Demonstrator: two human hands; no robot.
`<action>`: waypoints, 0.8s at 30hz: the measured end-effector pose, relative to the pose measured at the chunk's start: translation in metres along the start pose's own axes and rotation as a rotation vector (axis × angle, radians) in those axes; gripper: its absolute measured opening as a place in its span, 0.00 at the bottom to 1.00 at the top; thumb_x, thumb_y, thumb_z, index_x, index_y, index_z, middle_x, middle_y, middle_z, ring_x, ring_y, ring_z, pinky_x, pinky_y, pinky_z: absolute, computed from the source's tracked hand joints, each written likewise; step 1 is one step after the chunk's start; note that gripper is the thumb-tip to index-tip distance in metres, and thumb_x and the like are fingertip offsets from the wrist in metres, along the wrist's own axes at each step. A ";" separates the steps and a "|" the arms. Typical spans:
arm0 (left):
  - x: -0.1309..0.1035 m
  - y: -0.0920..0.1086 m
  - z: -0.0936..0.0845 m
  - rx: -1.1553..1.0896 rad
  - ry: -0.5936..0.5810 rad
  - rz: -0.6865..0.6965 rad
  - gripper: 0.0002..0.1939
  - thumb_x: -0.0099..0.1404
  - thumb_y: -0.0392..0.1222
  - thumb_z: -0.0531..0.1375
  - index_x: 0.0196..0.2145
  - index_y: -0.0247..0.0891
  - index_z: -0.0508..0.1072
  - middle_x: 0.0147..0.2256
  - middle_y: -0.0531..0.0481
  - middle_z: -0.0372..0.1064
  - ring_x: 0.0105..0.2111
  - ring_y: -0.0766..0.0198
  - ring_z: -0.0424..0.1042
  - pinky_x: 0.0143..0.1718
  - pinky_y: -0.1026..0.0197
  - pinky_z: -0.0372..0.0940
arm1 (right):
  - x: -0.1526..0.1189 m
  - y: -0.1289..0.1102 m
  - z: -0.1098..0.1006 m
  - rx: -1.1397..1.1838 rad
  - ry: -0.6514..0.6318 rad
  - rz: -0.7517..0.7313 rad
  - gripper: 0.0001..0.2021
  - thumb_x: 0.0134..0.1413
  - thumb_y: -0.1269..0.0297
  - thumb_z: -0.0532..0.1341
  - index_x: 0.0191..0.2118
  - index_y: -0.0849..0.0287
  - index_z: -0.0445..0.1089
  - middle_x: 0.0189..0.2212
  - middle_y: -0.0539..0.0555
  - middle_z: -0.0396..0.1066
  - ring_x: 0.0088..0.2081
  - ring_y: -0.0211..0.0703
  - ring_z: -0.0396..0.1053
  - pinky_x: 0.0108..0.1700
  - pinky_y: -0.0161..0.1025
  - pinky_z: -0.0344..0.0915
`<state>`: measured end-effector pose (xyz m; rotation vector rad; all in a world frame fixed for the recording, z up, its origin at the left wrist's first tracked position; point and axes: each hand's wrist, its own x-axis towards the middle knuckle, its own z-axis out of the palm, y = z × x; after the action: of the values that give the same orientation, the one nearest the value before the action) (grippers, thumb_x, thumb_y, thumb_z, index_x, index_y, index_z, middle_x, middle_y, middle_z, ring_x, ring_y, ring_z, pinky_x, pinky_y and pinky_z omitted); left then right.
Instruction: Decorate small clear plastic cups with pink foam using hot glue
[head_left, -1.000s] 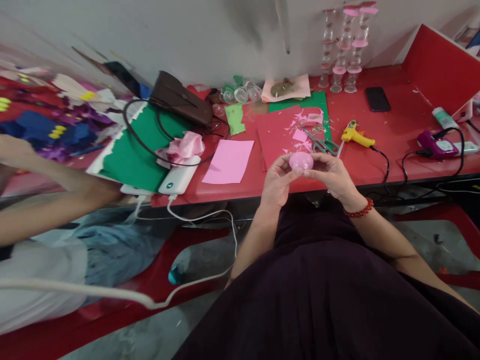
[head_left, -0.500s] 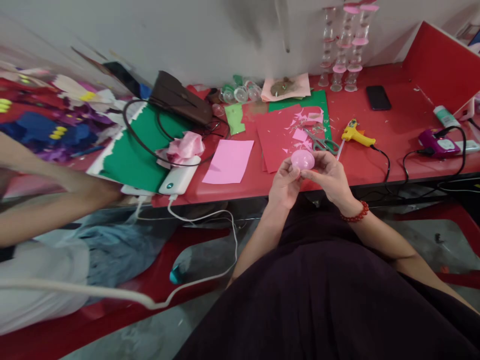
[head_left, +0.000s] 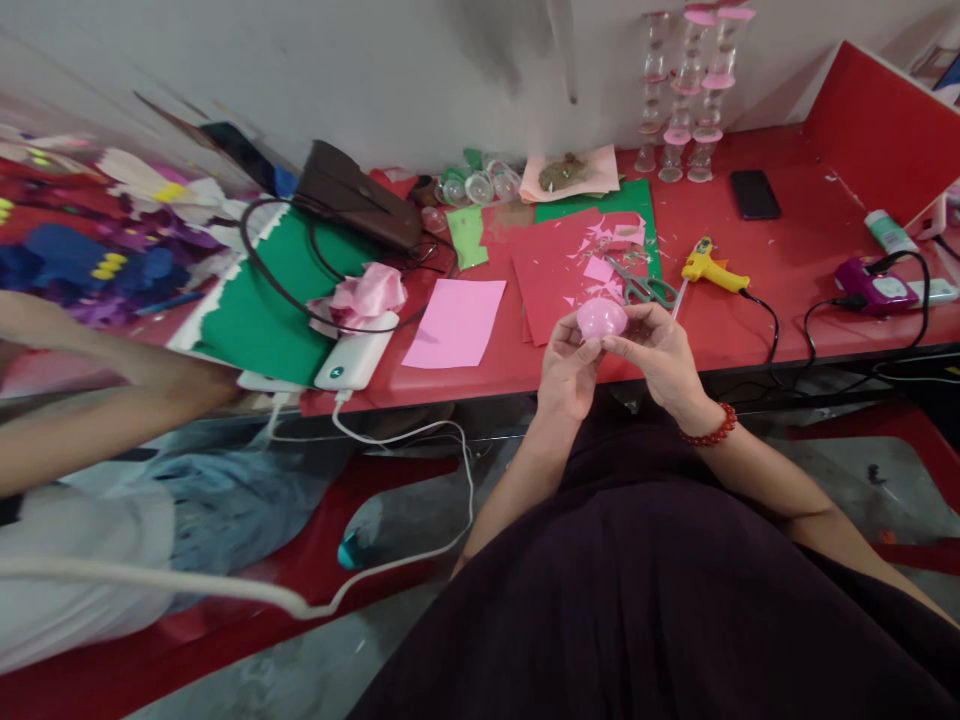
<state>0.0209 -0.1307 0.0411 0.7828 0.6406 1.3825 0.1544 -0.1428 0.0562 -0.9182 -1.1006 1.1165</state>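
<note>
A round, shiny pink piece (head_left: 601, 318) is held up at the table's front edge between both hands. My left hand (head_left: 568, 368) grips its left side with the fingers and thumb. From the right, my right hand (head_left: 658, 355) pinches it, the thumb on its lower rim; a red bead bracelet is on that wrist. Just behind lie scissors (head_left: 649, 290) and pink scraps (head_left: 600, 268) on red sheets (head_left: 547, 262). To the right rests a yellow glue gun (head_left: 712, 268). A pink sheet (head_left: 455, 322) lies to the left.
A white power bank (head_left: 356, 358) with a cable, a pink ribbon (head_left: 367, 295) and a brown bag (head_left: 360, 195) are at left, beside another person's arm (head_left: 112, 400). Stacked clear cups (head_left: 676, 100), a phone (head_left: 754, 194) and a purple adapter (head_left: 876, 286) stand or lie behind and right.
The pink piece has tilted slightly and shows a little more of its rounded face. Both hands keep their hold; the whole view has shifted slightly.
</note>
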 end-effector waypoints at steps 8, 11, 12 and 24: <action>0.003 0.019 -0.004 0.064 -0.120 -0.083 0.27 0.44 0.48 0.81 0.42 0.46 0.79 0.42 0.52 0.77 0.42 0.62 0.75 0.49 0.58 0.69 | 0.004 -0.009 -0.007 -0.059 -0.051 0.015 0.29 0.36 0.43 0.81 0.40 0.52 0.75 0.38 0.51 0.76 0.41 0.44 0.74 0.50 0.47 0.76; 0.005 0.022 -0.005 0.117 -0.109 -0.060 0.27 0.44 0.49 0.81 0.41 0.44 0.79 0.42 0.51 0.77 0.42 0.60 0.75 0.49 0.57 0.70 | 0.005 -0.009 -0.007 -0.075 -0.051 0.027 0.29 0.37 0.41 0.80 0.39 0.53 0.75 0.38 0.52 0.77 0.40 0.44 0.74 0.49 0.47 0.75; 0.005 0.021 -0.005 0.114 -0.093 -0.048 0.26 0.45 0.49 0.81 0.41 0.44 0.79 0.42 0.51 0.77 0.43 0.60 0.76 0.50 0.57 0.70 | 0.005 -0.008 -0.007 -0.073 -0.042 0.029 0.28 0.37 0.41 0.80 0.39 0.53 0.75 0.38 0.52 0.77 0.39 0.44 0.74 0.49 0.47 0.75; 0.016 0.026 -0.036 0.037 -0.009 -0.009 0.25 0.44 0.41 0.80 0.38 0.43 0.76 0.40 0.53 0.79 0.40 0.63 0.79 0.45 0.60 0.73 | 0.017 0.001 -0.024 -0.347 -0.190 0.009 0.19 0.50 0.46 0.75 0.40 0.54 0.79 0.38 0.54 0.81 0.39 0.46 0.76 0.47 0.48 0.75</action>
<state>-0.0219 -0.1107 0.0405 0.8140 0.6639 1.3612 0.1783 -0.1267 0.0530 -1.1023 -1.4791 1.0533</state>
